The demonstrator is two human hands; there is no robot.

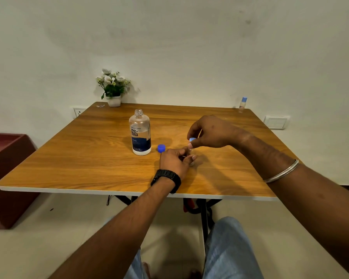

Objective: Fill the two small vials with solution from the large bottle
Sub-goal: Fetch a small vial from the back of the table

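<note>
Wood-grain counter (69,158) carries a clear, round-shouldered large bottle (139,133), uncapped, near centre. Its ribbed blue cap (161,148) lies at the bottle's four o'clock. Left hand (174,161) curls closed around a small clear vial (191,161) standing on the counter. Right hand (210,131) pinches a pale blue vial cap (192,139) just above. A second capped vial (243,104) stands at one o'clock, far corner.
</note>
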